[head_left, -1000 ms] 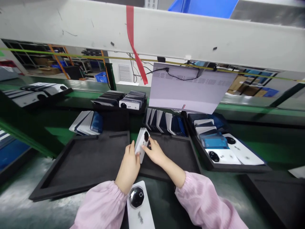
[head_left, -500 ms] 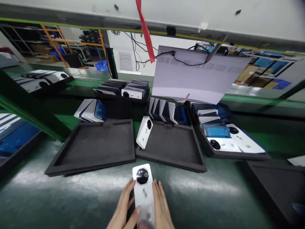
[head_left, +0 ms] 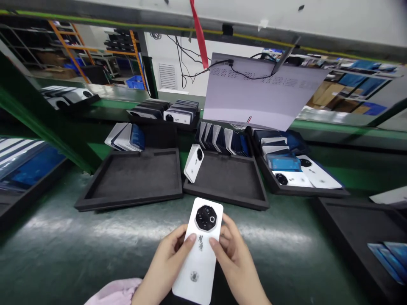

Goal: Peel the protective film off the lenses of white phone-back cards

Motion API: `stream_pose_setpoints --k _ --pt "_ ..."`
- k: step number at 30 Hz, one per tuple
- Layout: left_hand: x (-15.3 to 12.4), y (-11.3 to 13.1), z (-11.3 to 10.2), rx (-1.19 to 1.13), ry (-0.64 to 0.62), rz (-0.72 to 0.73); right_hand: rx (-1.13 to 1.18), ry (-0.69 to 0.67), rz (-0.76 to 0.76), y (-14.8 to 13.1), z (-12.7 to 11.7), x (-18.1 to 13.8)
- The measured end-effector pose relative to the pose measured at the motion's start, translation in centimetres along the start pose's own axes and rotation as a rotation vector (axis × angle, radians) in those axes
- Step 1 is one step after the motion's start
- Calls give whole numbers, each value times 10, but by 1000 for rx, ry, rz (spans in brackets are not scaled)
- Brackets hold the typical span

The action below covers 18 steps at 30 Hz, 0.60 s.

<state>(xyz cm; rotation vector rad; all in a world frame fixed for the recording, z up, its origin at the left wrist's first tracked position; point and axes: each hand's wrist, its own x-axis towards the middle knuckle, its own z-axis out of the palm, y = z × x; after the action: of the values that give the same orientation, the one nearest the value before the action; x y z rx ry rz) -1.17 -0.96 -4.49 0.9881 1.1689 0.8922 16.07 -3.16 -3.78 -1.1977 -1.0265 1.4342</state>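
Lifted off the counter [head_left: 63, 250] since the earlier frame, the white phone [head_left: 199, 250] now tilts camera-side up between both hands: the left hand [head_left: 165, 262] grips its left edge, the right hand [head_left: 235, 258] its right edge. Just beyond them lies a black tray [head_left: 251, 199].
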Motion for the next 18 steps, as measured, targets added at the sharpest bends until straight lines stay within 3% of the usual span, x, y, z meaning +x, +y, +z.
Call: stream_pose_setpoints --k 2,5,7,9,13,18 --pt "-3 15 7 -13 -69 9 -190 61 -91 -12 -2 -6" --pt "-2 29 18 -32 -115 19 -638 339 -366 -24 -5 -9" --pt "0 31 23 -40 -128 24 -791 480 -544 -28 -8 -7" --pt "3 30 25 -39 -124 34 -839 473 -640 -29 -10 -5" --pt "6 24 23 14 -121 35 -880 360 -676 -24 -14 0" --pt "6 20 21 156 -209 46 -907 383 -709 -19 -17 2"
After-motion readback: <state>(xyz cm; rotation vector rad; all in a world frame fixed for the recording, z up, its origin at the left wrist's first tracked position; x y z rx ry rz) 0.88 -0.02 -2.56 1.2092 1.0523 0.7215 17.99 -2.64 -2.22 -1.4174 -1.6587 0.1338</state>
